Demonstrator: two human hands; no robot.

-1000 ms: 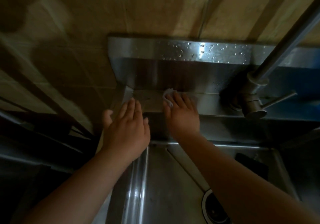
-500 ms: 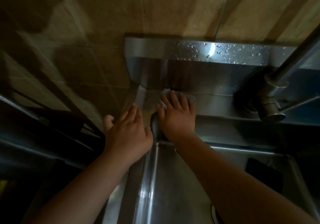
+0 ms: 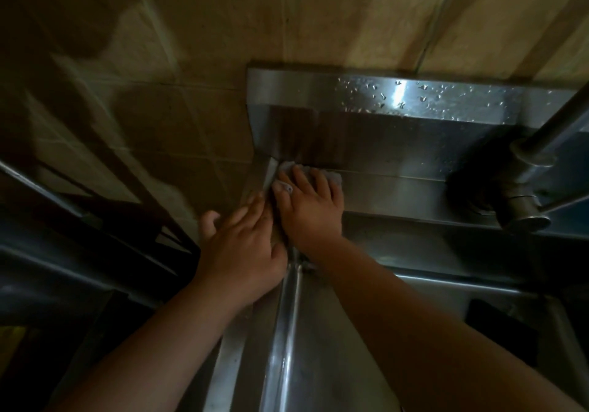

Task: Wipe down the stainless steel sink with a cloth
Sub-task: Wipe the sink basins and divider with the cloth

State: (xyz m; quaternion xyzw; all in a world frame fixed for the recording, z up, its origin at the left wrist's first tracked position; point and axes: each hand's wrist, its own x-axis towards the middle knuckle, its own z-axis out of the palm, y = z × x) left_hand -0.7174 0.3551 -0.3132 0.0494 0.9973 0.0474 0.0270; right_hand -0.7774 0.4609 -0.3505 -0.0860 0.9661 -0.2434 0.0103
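Head view: right hand (image 3: 310, 207) flat, fingers straight and spread, pressing the pale cloth (image 3: 331, 176) onto the rear ledge of the stainless steel sink (image 3: 398, 193), at the far left corner beneath the splashback (image 3: 382, 137); cloth mostly hidden under the fingers, edges showing beyond the fingertips. Left hand (image 3: 242, 246) just beside it, fingers extended, resting on the sink's left rim, holding nothing. Unwiped ledge judged to run lengthwise to the right toward the faucet (image 3: 522, 201), droplets visible on the splashback top, right hand nearer.
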